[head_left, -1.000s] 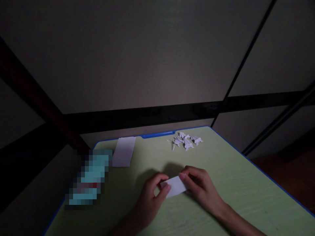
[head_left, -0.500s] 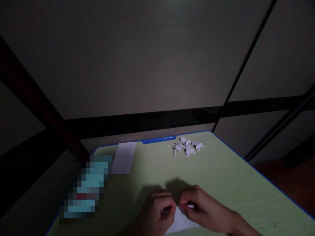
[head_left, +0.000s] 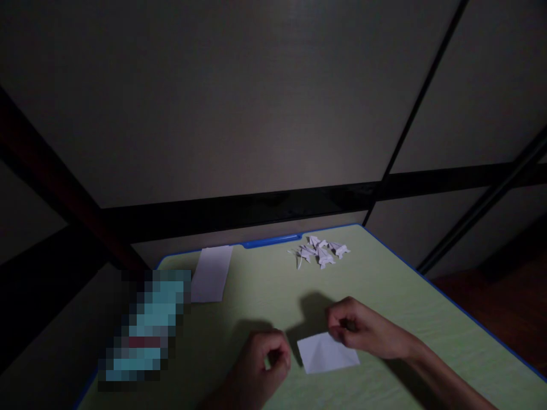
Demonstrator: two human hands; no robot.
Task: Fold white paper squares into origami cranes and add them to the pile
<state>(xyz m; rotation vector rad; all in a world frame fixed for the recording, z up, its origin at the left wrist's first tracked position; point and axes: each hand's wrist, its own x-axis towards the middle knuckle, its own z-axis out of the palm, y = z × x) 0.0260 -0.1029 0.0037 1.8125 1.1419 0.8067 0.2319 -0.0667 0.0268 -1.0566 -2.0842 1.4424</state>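
A small white sheet of paper [head_left: 327, 353] lies flat on the pale green table [head_left: 397, 296] in front of me. My left hand [head_left: 262, 364] rests just left of the sheet with its fingers curled in, nothing visible in them. My right hand [head_left: 363, 330] hovers at the sheet's upper right edge, fingers loosely curled and pinched together; I cannot see anything held in them. Neither hand grips the sheet.
A heap of several small folded white paper figures [head_left: 320, 252] sits at the table's far edge. A stack of white paper strips [head_left: 210, 274] lies at the far left. A blurred-out bluish object [head_left: 145, 327] stands at the left edge. Dark wall panels rise behind.
The paper, earlier pinched between both hands, now lies flat on the table. Both hands have let go and drawn apart to either side.
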